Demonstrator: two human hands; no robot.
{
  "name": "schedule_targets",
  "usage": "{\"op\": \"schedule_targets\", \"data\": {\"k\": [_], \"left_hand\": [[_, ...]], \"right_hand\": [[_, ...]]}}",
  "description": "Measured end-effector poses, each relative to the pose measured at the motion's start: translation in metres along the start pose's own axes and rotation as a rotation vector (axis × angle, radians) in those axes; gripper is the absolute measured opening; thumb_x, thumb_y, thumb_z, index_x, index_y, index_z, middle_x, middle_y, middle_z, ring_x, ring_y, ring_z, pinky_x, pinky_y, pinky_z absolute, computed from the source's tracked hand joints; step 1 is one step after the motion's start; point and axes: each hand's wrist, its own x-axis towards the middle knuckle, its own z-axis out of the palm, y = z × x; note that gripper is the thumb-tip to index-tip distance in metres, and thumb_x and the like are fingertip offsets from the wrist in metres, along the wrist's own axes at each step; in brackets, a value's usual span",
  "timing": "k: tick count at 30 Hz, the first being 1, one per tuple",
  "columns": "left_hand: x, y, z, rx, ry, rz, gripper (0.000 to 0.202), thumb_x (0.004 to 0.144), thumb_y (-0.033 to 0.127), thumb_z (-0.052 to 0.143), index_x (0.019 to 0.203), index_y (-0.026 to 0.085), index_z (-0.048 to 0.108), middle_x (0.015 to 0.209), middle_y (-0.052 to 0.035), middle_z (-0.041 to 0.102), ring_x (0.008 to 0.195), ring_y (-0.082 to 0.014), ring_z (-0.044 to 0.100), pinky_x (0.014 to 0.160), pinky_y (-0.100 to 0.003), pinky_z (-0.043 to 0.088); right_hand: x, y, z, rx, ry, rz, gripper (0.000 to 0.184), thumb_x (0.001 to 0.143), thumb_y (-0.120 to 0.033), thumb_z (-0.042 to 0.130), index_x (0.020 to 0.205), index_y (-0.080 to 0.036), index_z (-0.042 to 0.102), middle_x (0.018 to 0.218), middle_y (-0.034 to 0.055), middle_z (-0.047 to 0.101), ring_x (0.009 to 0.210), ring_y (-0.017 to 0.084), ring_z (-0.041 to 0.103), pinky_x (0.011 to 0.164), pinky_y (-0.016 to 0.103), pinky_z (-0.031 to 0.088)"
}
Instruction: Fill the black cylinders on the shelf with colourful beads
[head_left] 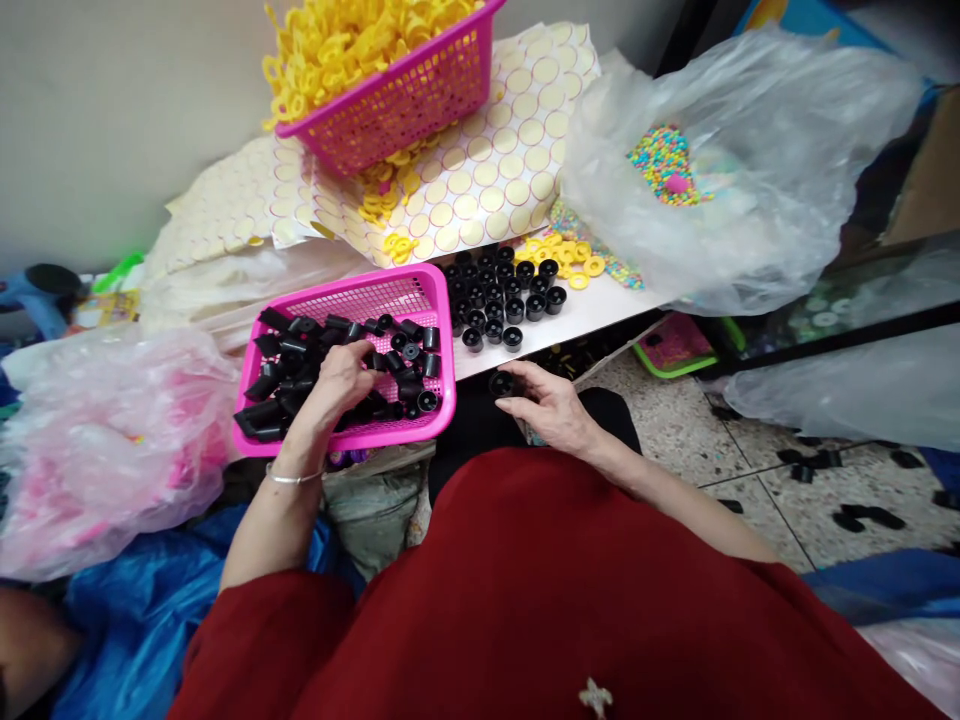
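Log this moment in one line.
left hand: among black parts, lower pink basket | right hand: holding black piece | nearby: black cups, yellow rings

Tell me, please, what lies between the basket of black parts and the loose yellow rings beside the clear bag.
Black cups stand clustered between the basket and the rings, as the head view shows.

Pieces (409, 375) lie in the tray (397, 431), a bag (97, 440) at its eight o'clock. At the tray's two, cups (512, 287) stand on the table (577, 317), rings (566, 252) just past them; at its twelve is a basket (420, 95) (more rings inside), sheets (517, 150) at the basket's four.
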Motion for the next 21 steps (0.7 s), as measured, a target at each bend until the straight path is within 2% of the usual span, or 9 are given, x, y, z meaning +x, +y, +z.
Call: {"op": "schedule_targets", "data": {"k": [3, 5, 9, 12, 15, 18, 21], "left_hand": [[-0.018, 0.011, -0.003, -0.545, 0.028, 0.079, 0.051, 0.056, 0.037, 0.079, 0.101, 0.016, 0.071, 0.087, -0.0052, 0.071, 0.079, -0.0217, 0.064, 0.074, -0.034, 0.052], [-0.032, 0.024, -0.001, -0.757, -0.005, 0.167, 0.051, 0.053, 0.032, 0.083, 0.101, 0.016, 0.074, 0.09, -0.0054, 0.072, 0.08, -0.02, 0.065, 0.073, -0.031, 0.053], [-0.052, 0.047, 0.009, -0.883, -0.118, 0.309, 0.03, 0.065, 0.026, 0.08, 0.094, 0.02, 0.079, 0.094, -0.0064, 0.075, 0.086, -0.0189, 0.067, 0.078, -0.028, 0.054], [-0.057, 0.061, 0.02, -1.021, -0.176, 0.24, 0.024, 0.067, 0.027, 0.081, 0.09, 0.02, 0.08, 0.08, -0.0058, 0.075, 0.069, -0.015, 0.067, 0.069, -0.026, 0.054], [-0.056, 0.07, 0.028, -1.118, -0.163, 0.164, 0.025, 0.061, 0.028, 0.084, 0.083, 0.018, 0.081, 0.066, -0.0052, 0.073, 0.053, -0.0113, 0.061, 0.056, -0.023, 0.051], [-0.054, 0.073, 0.031, -1.093, -0.14, 0.132, 0.028, 0.057, 0.029, 0.085, 0.081, 0.017, 0.081, 0.063, -0.0048, 0.072, 0.049, -0.0109, 0.059, 0.052, -0.023, 0.05], [-0.053, 0.073, 0.032, -1.009, -0.151, 0.141, 0.027, 0.058, 0.028, 0.084, 0.083, 0.017, 0.081, 0.063, -0.0037, 0.072, 0.049, -0.0102, 0.059, 0.053, -0.022, 0.05]], "right_hand": [[0.006, -0.01, 0.003, -0.156, -0.01, -0.228, 0.035, 0.083, -0.03, 0.067, 0.116, -0.02, 0.064, 0.108, 0.0064, 0.068, 0.098, 0.019, 0.064, 0.091, 0.037, 0.053], [0.012, -0.016, 0.008, -0.229, -0.008, -0.364, 0.034, 0.086, -0.028, 0.064, 0.119, -0.021, 0.063, 0.109, 0.0073, 0.068, 0.099, 0.019, 0.064, 0.091, 0.038, 0.054], [0.02, -0.024, 0.015, -0.372, 0.027, -0.509, 0.034, 0.089, -0.022, 0.06, 0.122, -0.02, 0.061, 0.112, 0.0097, 0.066, 0.104, 0.021, 0.063, 0.093, 0.039, 0.054], [0.021, -0.024, 0.015, -0.453, 0.038, -0.534, 0.036, 0.088, -0.019, 0.058, 0.124, -0.02, 0.06, 0.111, 0.0092, 0.066, 0.105, 0.021, 0.062, 0.093, 0.04, 0.054], [0.018, -0.023, 0.012, -0.473, 0.049, -0.575, 0.034, 0.088, -0.018, 0.058, 0.122, -0.019, 0.06, 0.11, 0.0088, 0.066, 0.103, 0.021, 0.061, 0.091, 0.039, 0.055], [0.016, -0.022, 0.01, -0.497, 0.063, -0.601, 0.031, 0.089, -0.018, 0.057, 0.12, -0.018, 0.061, 0.106, 0.0087, 0.066, 0.099, 0.02, 0.061, 0.087, 0.037, 0.056], [0.016, -0.022, 0.01, -0.535, 0.06, -0.595, 0.031, 0.089, -0.017, 0.057, 0.12, -0.019, 0.061, 0.106, 0.0087, 0.066, 0.099, 0.02, 0.061, 0.087, 0.037, 0.055]]}}
